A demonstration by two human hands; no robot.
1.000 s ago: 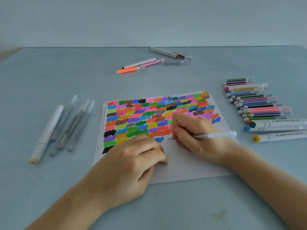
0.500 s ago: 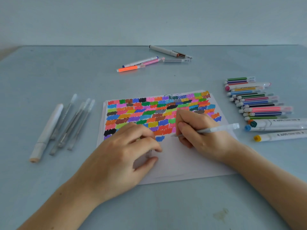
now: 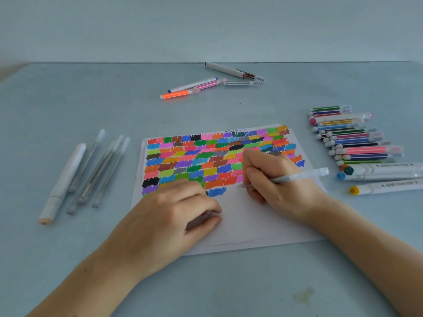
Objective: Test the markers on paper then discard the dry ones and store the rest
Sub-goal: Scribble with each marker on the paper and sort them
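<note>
Pale blue table (image 3: 68, 259) surface extends to a plain light wall; a white sheet of paper (image 3: 251, 225) lies at the centre, its upper half filled with rows of coloured scribble patches (image 3: 206, 156); the lower part of the sheet is blank. Right hand (image 3: 279, 179) grips a translucent pale marker (image 3: 297, 176) in a writing hold, fingers curled round the barrel, tip resting on the paper just right of a blue patch at the lower edge of the coloured area. Left hand (image 3: 174, 216) rests on the left part of the sheet, fingers curled and pinching a small grey object, likely a cap, though this is too blurred to confirm. Left of the paper lie a thick white marker (image 3: 61, 184) and several slim grey pens (image 3: 98, 170), side by side. Right of the paper lies a row of coloured markers (image 3: 354, 138), with three larger white markers (image 3: 384, 177) nearest the camera. Near the far edge of the table lies a small group (image 3: 210, 83), including an orange marker (image 3: 176, 94) and a white pen (image 3: 229, 70).
</note>
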